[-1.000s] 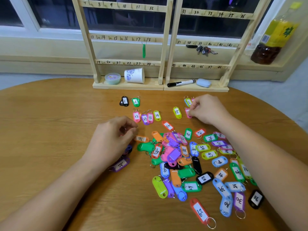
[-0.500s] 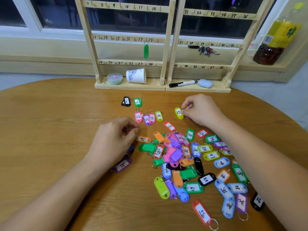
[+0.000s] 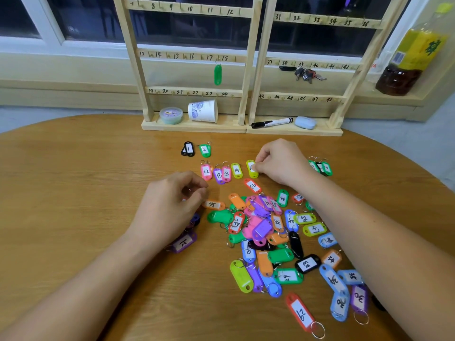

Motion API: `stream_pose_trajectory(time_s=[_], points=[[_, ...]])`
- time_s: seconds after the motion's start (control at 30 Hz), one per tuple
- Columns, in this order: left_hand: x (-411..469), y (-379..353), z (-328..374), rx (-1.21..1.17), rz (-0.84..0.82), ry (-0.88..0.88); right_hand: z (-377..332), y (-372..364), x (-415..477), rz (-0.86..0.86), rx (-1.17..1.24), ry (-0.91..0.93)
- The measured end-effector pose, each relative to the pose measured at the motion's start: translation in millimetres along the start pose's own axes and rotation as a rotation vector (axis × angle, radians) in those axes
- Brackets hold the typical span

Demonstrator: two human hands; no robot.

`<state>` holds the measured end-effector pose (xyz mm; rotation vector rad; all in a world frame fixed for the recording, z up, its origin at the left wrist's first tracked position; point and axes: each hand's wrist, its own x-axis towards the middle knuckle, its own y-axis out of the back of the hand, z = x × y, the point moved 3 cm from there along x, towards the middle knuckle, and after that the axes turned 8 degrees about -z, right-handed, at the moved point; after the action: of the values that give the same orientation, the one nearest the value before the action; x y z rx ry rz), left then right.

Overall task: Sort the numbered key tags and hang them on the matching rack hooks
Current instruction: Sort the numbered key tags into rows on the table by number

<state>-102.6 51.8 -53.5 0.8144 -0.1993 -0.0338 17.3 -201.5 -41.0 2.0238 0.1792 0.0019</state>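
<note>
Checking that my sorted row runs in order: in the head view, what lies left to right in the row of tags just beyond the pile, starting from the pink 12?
Pink tag 12, purple tag 13, pink tag 13, yellow-green tag 14, yellow-green tag with its number partly hidden, pinched by the right hand.

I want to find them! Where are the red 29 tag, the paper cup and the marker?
red 29 tag (image 3: 300, 312), head view, its white label.
paper cup (image 3: 203, 111), head view, its side.
marker (image 3: 274, 122), head view, its barrel.
</note>
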Motion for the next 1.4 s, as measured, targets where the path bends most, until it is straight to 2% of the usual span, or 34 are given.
stream_pose_trajectory(time_s=[0.13, 0.2, 0.4, 0.63, 0.87, 1.0, 1.23, 1.4], points=[[0, 1, 0, -0.011, 0.001, 0.004, 18, 21, -4, 0.101, 0.090, -0.060], [0, 2, 1, -0.009, 0.003, -0.001, 33, 34, -5, 0.149, 0.056, -0.105], [-1, 1, 2, 0.017, 0.009, -0.021, 45, 31, -9, 0.013, -0.046, -0.160], [0, 0, -1, 0.007, 0.001, -0.007, 34, 14, -7, 0.008, -0.004, -0.102], [-2, 3, 0, -0.007, -0.011, -0.022, 36, 43, -42, 0.146, 0.102, -0.043], [-3, 0, 4, 0.031, -0.027, -0.070, 37, 40, -80, 0.080, 0.125, -0.007], [-4, -12, 3, 0.183, -0.176, -0.236, 42, 13, -104, -0.030, 0.039, 0.050], [-4, -8, 2, 0.233, -0.208, -0.259, 17, 9, -120, -0.074, 0.118, 0.217]])
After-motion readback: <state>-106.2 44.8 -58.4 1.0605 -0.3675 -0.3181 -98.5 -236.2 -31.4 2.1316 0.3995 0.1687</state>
